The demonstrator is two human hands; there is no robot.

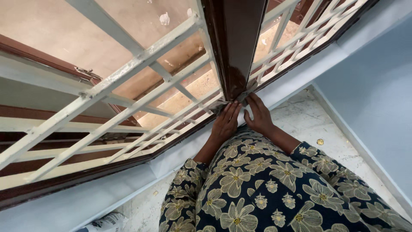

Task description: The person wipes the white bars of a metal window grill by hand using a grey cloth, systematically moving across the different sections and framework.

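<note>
Cloth (234, 99), a small grey piece, sits bunched at the foot of a dark brown post (235, 47), where the post meets the window's lower frame, near the middle of the view. Both hands press on it from below. The left hand (226, 122) lies flat with fingers straight and close together, fingertips on the cloth's left part. The right hand (258, 115) sits just beside it, fingers stretched up to the cloth's right edge and thumb spread toward the left hand. Neither hand is closed into a fist; whether any finger curls round the cloth cannot be told.

White grille bars (141, 92) cross the window on both sides of the post, with tan ground seen beyond them. A pale blue sill (189, 148) runs under the frame. Sleeves (309, 161) of a dark blue garment with cream flowers cover both forearms and fill the bottom of the view. A pale blue wall (377, 90) stands at the right, above a speckled light floor (313, 124). A small gold object (320, 141) lies on that floor.
</note>
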